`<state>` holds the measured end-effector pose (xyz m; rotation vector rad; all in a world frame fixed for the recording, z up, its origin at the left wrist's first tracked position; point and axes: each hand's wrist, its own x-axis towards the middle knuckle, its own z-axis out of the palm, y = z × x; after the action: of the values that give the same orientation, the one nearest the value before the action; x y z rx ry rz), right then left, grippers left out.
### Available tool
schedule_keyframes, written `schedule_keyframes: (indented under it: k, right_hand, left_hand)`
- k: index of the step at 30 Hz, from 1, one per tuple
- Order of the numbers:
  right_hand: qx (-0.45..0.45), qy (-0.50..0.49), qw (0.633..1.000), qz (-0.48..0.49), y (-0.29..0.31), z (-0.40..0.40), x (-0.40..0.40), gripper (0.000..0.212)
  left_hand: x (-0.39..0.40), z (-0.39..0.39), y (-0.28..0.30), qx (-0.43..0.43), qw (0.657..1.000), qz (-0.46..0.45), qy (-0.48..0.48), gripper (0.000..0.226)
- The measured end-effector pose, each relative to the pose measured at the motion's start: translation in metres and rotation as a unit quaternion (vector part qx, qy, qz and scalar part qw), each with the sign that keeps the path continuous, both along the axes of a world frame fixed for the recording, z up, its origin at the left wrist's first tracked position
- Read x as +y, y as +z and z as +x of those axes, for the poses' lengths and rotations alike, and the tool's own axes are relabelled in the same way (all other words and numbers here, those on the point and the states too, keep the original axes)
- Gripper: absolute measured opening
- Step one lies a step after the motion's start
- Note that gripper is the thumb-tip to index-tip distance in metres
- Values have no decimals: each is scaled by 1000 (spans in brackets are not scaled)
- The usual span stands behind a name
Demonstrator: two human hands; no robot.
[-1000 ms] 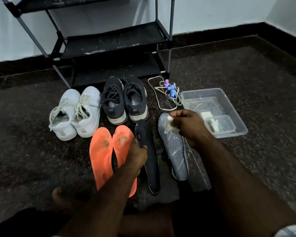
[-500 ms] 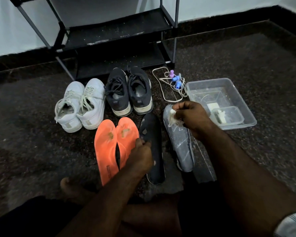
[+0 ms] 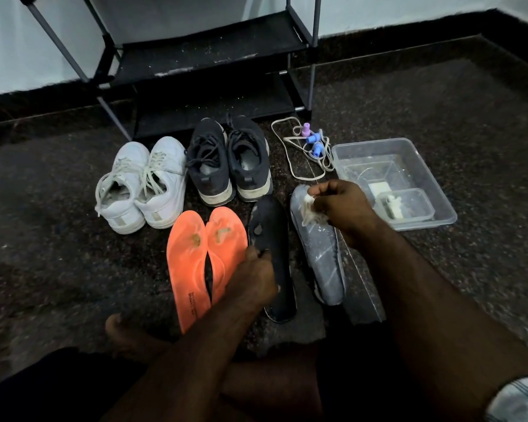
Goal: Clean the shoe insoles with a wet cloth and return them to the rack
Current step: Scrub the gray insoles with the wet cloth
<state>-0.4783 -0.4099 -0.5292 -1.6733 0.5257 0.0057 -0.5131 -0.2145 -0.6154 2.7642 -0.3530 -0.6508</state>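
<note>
Two orange insoles (image 3: 192, 263) lie side by side on the dark floor, with brownish stains near their toes. To their right lie a black insole (image 3: 272, 229) and a wet grey insole (image 3: 320, 254). My right hand (image 3: 342, 205) grips a small white cloth (image 3: 310, 213) on the toe end of the grey insole. My left hand (image 3: 253, 278) rests over the inner edge of the black insole, fingertips curled onto its rim. The black shoe rack (image 3: 208, 56) stands against the wall behind.
White sneakers (image 3: 141, 184) and dark sneakers (image 3: 229, 159) stand in front of the rack. A clear tub of water (image 3: 403, 153) with a small container inside sits at right. Loose laces with purple and blue clips (image 3: 308, 141) lie beside it. My crossed legs fill the foreground.
The view has tilted down, so everything sits lower in frame. My right hand has shifted the cloth slightly on the grey insole's toe. My left hand stays at the black insole's edge.
</note>
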Motion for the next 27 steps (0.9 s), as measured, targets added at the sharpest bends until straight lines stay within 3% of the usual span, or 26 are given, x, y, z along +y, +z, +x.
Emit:
schedule_keyframes:
  k: [3,6,11,21,25,27]
  right_hand:
    - [-4,-11,1000,-4,-1,0,-2,24]
    - [-6,-25,1000,-4,-4,2,-4,24]
    - [-3,-35,999,1,-4,1,-5,22]
    - [-9,-37,999,4,-6,4,-8,20]
    - [-9,-40,999,9,-5,5,-8,21]
    - [-11,-45,999,15,-3,4,-10,22]
  left_hand:
    - [-8,2,4,-23,998,-49,24,49]
    - [-27,7,13,-28,989,-112,92,51]
    - [-62,15,23,16,971,-171,168,25]
    - [-88,31,6,55,964,-119,233,37]
    - [-89,32,4,101,940,-194,263,37]
    - [-88,29,7,135,902,-288,290,23]
